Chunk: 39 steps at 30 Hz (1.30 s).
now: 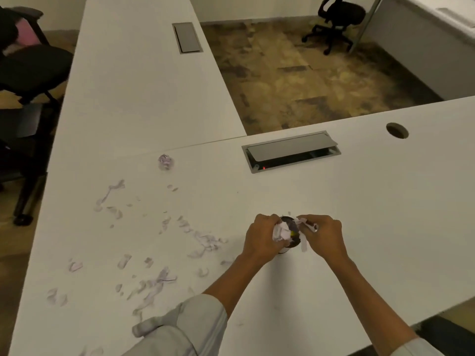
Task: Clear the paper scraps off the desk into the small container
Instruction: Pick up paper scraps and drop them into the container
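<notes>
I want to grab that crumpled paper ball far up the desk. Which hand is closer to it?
Left. The left hand is at the small container, below and right of the paper ball; the right hand is farther right.

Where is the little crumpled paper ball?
In the head view the crumpled paper ball sits alone on the desk, far left of the hands, beyond the loose scraps and left of the open cable hatch.

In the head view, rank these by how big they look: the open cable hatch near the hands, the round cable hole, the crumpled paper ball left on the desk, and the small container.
1. Cable hatch, clearly largest.
2. Cable hole.
3. Paper ball, close to the hole and nearer the camera, so this order is unsure.
Small container: mostly hidden by both hands and paper, so unranked.
</notes>
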Each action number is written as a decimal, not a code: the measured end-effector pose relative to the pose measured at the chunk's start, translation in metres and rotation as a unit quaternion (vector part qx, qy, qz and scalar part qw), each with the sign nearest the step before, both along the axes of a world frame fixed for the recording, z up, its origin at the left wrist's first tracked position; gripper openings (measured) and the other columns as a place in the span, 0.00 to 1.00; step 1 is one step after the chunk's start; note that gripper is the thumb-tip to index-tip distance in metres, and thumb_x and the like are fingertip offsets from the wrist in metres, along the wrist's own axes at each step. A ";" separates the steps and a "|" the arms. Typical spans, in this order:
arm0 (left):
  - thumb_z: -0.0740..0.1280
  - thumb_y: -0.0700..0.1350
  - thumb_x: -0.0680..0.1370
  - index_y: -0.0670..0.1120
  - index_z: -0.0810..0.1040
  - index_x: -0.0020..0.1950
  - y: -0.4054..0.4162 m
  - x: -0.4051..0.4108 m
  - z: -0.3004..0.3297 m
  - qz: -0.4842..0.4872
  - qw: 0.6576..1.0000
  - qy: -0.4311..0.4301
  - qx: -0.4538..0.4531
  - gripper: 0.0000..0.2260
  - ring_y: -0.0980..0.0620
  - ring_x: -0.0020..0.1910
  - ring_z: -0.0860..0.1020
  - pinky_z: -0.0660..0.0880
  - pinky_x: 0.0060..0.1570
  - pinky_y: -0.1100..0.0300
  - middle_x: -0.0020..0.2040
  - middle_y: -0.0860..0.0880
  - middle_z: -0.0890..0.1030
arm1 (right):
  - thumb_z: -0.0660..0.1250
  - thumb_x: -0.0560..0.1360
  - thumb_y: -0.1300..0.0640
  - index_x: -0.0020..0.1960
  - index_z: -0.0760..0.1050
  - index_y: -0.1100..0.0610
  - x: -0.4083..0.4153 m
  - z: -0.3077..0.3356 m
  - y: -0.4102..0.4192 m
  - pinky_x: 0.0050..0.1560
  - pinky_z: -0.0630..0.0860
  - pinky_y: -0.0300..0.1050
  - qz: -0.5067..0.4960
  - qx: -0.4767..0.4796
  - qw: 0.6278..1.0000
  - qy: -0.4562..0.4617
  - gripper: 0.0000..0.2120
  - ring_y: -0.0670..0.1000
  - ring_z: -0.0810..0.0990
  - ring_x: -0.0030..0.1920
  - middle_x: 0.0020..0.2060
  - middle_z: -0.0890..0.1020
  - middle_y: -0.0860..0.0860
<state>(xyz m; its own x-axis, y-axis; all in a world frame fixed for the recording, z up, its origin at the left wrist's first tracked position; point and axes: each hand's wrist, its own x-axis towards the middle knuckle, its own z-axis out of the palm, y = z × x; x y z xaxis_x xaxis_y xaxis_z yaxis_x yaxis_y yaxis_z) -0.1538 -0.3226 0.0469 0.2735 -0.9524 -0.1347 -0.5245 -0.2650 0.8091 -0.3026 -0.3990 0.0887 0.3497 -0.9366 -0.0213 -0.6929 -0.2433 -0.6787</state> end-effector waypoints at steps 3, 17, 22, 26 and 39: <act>0.77 0.55 0.66 0.45 0.78 0.57 -0.012 -0.005 -0.011 -0.015 0.999 -0.048 0.002 0.25 0.47 0.62 0.71 0.73 0.55 0.53 0.58 0.47 0.79 | 0.73 0.72 0.62 0.47 0.85 0.57 -0.005 -0.003 -0.006 0.39 0.69 0.20 0.006 0.012 1.000 -0.003 0.05 0.43 0.79 0.37 0.42 0.87 0.52; 0.80 0.58 0.60 0.48 0.62 0.74 0.004 0.024 -0.021 -0.071 0.995 -0.067 0.018 0.48 0.48 0.72 0.59 0.67 0.68 0.49 0.73 0.48 0.65 | 0.72 0.70 0.61 0.62 0.78 0.57 0.009 -0.012 -0.010 0.53 0.74 0.36 0.037 0.088 0.994 0.050 0.20 0.53 0.82 0.54 0.53 0.84 0.55; 0.76 0.59 0.66 0.46 0.60 0.75 -0.004 0.012 -0.019 -0.132 0.987 -0.086 -0.032 0.44 0.47 0.72 0.63 0.66 0.68 0.50 0.74 0.48 0.66 | 0.69 0.69 0.68 0.63 0.76 0.59 -0.008 -0.012 -0.006 0.53 0.74 0.30 -0.013 0.134 0.991 -0.012 0.22 0.50 0.80 0.59 0.56 0.82 0.53; 0.73 0.54 0.70 0.41 0.70 0.69 -0.003 -0.001 -0.022 -0.183 0.965 -0.158 -0.105 0.32 0.44 0.69 0.69 0.70 0.66 0.46 0.68 0.43 0.74 | 0.68 0.71 0.72 0.55 0.80 0.63 -0.014 -0.021 0.005 0.44 0.72 0.21 -0.021 0.072 0.997 -0.024 0.14 0.52 0.84 0.51 0.49 0.85 0.54; 0.71 0.55 0.64 0.47 0.72 0.63 0.004 0.017 -0.038 -0.133 0.977 -0.122 -0.117 0.29 0.48 0.71 0.64 0.68 0.67 0.53 0.71 0.45 0.67 | 0.63 0.78 0.60 0.55 0.79 0.60 0.034 -0.046 0.000 0.42 0.70 0.41 0.124 0.106 0.946 0.279 0.10 0.58 0.80 0.51 0.50 0.81 0.58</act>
<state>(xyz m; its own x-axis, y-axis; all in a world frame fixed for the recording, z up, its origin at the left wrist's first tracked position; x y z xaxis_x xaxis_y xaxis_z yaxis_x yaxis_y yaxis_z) -0.1366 -0.3184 0.0090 0.0099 -0.9910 0.1338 -0.7338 0.0837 0.6742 -0.2685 -0.3993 0.0425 0.4380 -0.7806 -0.4460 -0.8969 -0.3451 -0.2767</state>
